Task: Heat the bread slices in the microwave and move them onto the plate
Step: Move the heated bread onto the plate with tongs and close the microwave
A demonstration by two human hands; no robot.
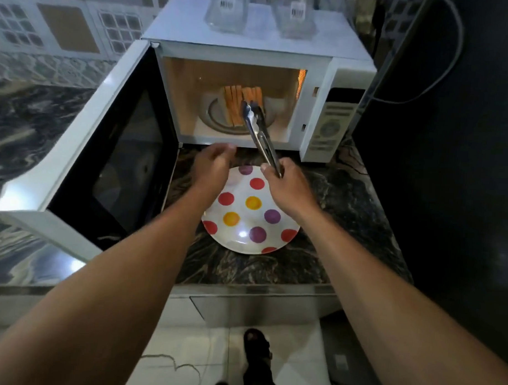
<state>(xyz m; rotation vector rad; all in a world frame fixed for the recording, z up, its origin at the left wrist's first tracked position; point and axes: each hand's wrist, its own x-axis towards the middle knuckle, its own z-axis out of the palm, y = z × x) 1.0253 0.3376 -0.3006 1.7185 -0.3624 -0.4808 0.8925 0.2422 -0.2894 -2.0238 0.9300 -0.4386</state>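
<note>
The white microwave point(323, 79) stands on the dark marble counter with its door point(110, 155) swung wide to the left and its inside lit. Several bread slices point(235, 102) stand on edge on the turntable. My right hand point(287, 185) grips metal tongs point(259, 126) whose tips reach into the cavity and close around the rightmost slices. My left hand point(213, 165) hovers with relaxed fingers in front of the microwave's lower edge, holding nothing. A white plate with coloured dots point(252, 218) lies on the counter below both hands, with nothing on it.
Two clear glass jars point(227, 10) stand on top of the microwave. A dark wall panel point(450, 141) and a cable run along the right. The counter's front edge point(252, 287) lies just below the plate. A sandalled foot point(256, 345) shows on the tiled floor.
</note>
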